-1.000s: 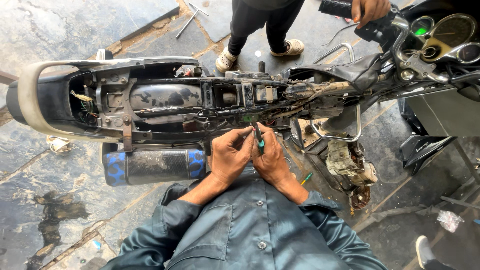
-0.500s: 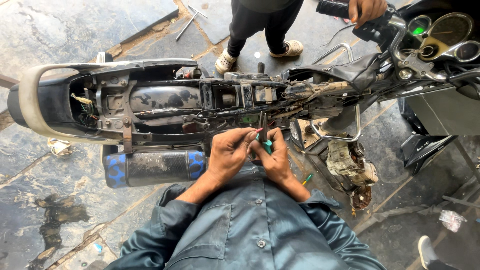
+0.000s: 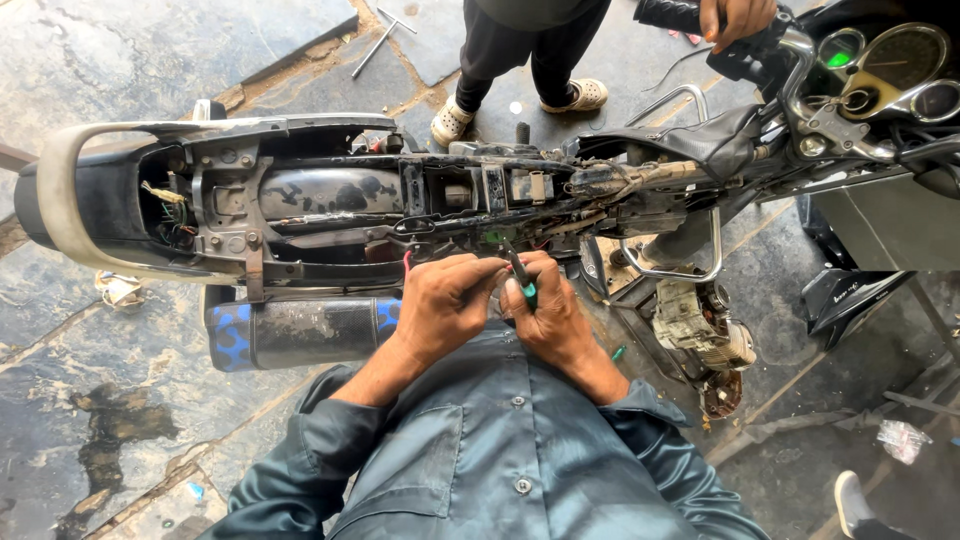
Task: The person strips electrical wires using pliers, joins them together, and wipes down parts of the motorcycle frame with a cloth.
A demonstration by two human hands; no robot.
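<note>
My two hands met at one bike frame: right hand gripped one green-handled tool, left hand pinched wires.

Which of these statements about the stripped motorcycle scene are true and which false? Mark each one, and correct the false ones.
1. The right hand holds a green-handled tool. True.
2. The motorcycle's long padded seat is fitted over the black metal frame. False: the seat is off and the frame lies open from above.
3. The left hand rests on the round instrument dials. False: it works at the frame's near side, beside the right hand.
4. Another person's hand grips the black rubber handlebar grip. True.
5. A blue-and-grey exhaust cylinder lies below the frame in the picture. True.
</note>
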